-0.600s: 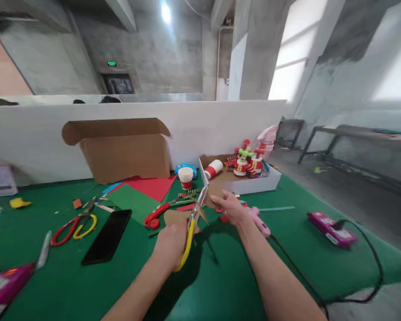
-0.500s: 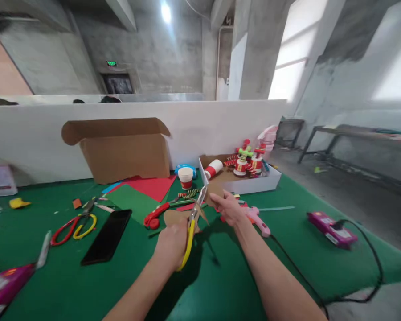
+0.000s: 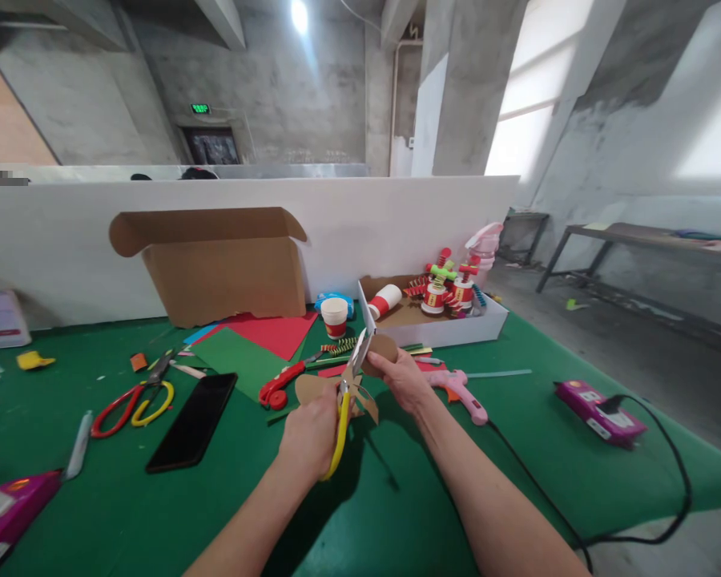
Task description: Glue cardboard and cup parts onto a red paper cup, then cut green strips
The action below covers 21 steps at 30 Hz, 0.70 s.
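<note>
While the left hand (image 3: 309, 433) is closed around the yellow handle of one pair of scissors (image 3: 344, 390), their long axis running away from the person and slightly rightward, blades foremost, the right hand (image 3: 405, 381) pinches one round cardboard piece (image 3: 384, 348) at the blade ends, above the green table (image 3: 390, 521). Beyond them, one upright paper cup (image 3: 335, 318) stands left of one white box (image 3: 438, 333), which holds two red figures (image 3: 436, 296) and one cup on its side (image 3: 385, 301). One pink glue gun (image 3: 465, 398) lies to the right, its nozzle end toward the person's hand, and one black phone (image 3: 193, 422) lies to the left, slanting away rightward.
</note>
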Each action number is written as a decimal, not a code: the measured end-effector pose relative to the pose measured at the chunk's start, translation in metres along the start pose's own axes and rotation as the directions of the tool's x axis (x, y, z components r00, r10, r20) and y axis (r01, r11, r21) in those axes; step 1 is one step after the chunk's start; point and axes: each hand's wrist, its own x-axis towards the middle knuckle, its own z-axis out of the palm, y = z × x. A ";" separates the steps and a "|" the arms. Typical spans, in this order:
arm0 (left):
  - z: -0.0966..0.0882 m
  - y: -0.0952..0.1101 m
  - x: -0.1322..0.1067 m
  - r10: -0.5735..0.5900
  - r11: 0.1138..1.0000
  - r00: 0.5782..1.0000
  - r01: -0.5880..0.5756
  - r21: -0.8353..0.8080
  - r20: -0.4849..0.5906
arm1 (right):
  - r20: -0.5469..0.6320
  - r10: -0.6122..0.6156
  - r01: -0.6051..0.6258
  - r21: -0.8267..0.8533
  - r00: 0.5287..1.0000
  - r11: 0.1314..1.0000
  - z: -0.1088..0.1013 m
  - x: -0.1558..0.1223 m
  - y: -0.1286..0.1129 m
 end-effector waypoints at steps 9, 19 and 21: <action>0.003 0.000 0.002 0.006 1.000 1.000 -0.006 0.000 -0.006 | 0.031 -0.031 0.032 -0.056 0.999 0.998 -0.006 0.002 0.000; -0.004 0.001 0.000 -0.006 1.000 1.000 0.007 -0.003 0.016 | 0.046 0.001 0.000 -0.029 0.999 1.000 -0.003 0.004 0.000; -0.005 0.002 0.000 -0.011 1.000 1.000 0.011 0.005 0.024 | 0.042 -0.003 0.004 -0.022 0.999 1.000 -0.004 0.006 0.002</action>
